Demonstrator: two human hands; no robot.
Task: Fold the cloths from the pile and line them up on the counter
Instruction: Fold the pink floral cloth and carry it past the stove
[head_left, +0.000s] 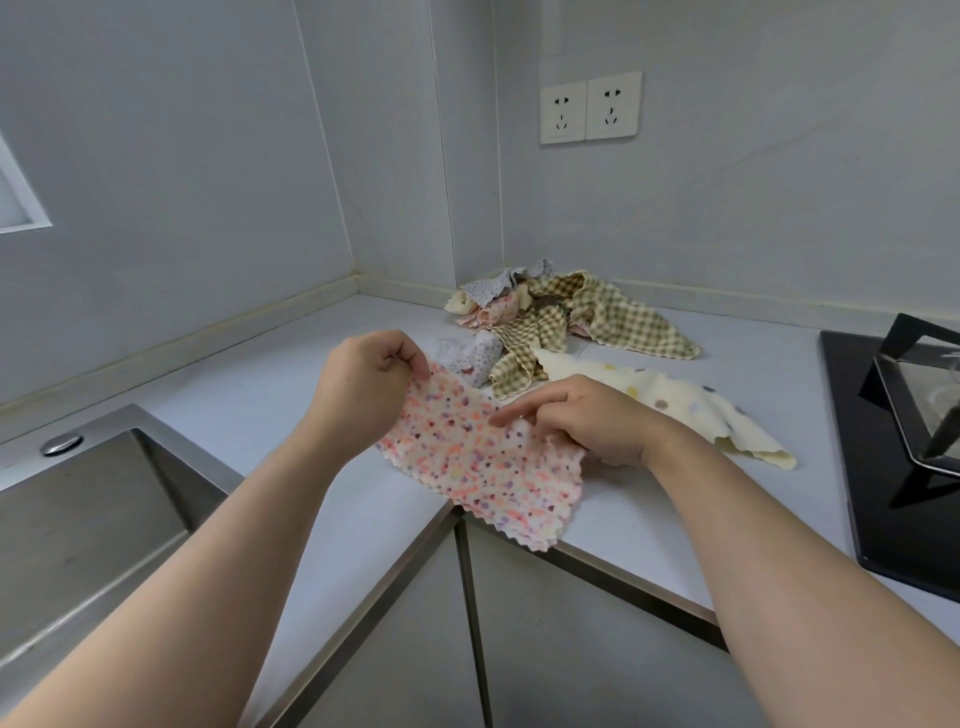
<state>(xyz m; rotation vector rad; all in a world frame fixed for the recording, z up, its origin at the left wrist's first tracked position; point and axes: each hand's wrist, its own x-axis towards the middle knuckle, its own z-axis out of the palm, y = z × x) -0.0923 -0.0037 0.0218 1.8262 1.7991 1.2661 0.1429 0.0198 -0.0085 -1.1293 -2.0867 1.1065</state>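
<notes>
On counter (270, 395) nr wall (727, 208): cloth pile (550, 312)

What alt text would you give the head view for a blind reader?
The left hand and right hand hold a pink speckled cloth over a grey counter. A pile of cloths lies behind, sink at left, hob at right.

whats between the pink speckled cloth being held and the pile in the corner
A small crumpled lilac-dotted cloth on the counter, between the pink speckled cloth and the pile; the head view shows it.
</notes>
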